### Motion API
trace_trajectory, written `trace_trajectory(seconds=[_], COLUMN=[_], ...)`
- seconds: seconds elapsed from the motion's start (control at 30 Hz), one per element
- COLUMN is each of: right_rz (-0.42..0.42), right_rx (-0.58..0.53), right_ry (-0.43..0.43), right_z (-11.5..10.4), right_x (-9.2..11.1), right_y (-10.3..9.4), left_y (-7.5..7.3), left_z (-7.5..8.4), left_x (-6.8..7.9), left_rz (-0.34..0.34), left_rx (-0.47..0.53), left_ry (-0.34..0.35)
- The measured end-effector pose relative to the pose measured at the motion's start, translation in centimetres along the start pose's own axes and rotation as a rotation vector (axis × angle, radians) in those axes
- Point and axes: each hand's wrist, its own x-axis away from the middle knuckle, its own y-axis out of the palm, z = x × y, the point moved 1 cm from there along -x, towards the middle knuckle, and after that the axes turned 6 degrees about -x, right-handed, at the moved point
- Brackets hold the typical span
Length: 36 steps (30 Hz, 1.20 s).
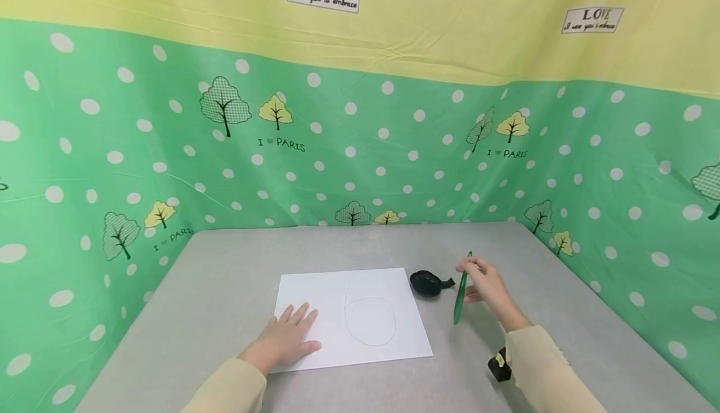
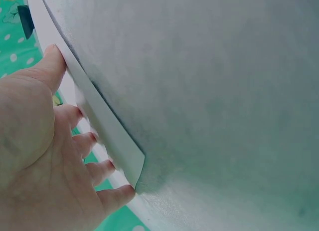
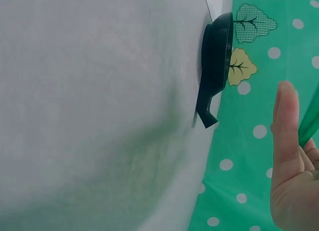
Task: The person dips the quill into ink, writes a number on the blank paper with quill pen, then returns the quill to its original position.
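Observation:
A white sheet of paper [image 1: 332, 288] lies on the table and bears a thin drawn line shaped like a 6. Fingers spread, my left hand [image 1: 287, 338] rests on the sheet's left part; the left wrist view shows its fingertips on the paper [image 2: 117, 141] near one edge. My right hand [image 1: 485, 283] is raised over the table to the right of the sheet and pinches a slim green pen [image 1: 461, 294] between thumb and fingers. Just left of the pen sits a small black pan-shaped dish [image 1: 427, 283] with a short handle, also seen in the right wrist view.
Beside my right sleeve [image 1: 545, 363] is a small black object [image 1: 499, 366] with a yellow mark, partly hidden by that sleeve. The grey table [image 1: 236, 263] is bordered at the back and sides by a green and yellow curtain [image 1: 360, 132] with dots and trees.

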Motion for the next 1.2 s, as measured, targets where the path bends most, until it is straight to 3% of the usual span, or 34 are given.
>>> trace_trajectory(seconds=[0.1,0.43,0.73,1.2], right_rz=[-0.004,-0.134,-0.082,-0.108], right_rx=[0.032,0.186,0.463,0.565], right_ry=[0.0,-0.069,-0.136,-0.125], right_z=[0.1,0.9,1.7,1.9], right_x=[0.1,0.0,0.1,0.7], right_y=[0.1,0.2,0.7,1.9], left_y=[0.0,-0.1,-0.2,0.2], left_z=[-0.1,-0.1,0.0,-0.3], left_x=[0.0,0.2,0.3,0.0], left_rz=[0.0,-0.007,-0.003,0.004], left_rx=[0.006,0.001,0.011,0.007], left_ry=[0.003,0.003,0.003,0.005])
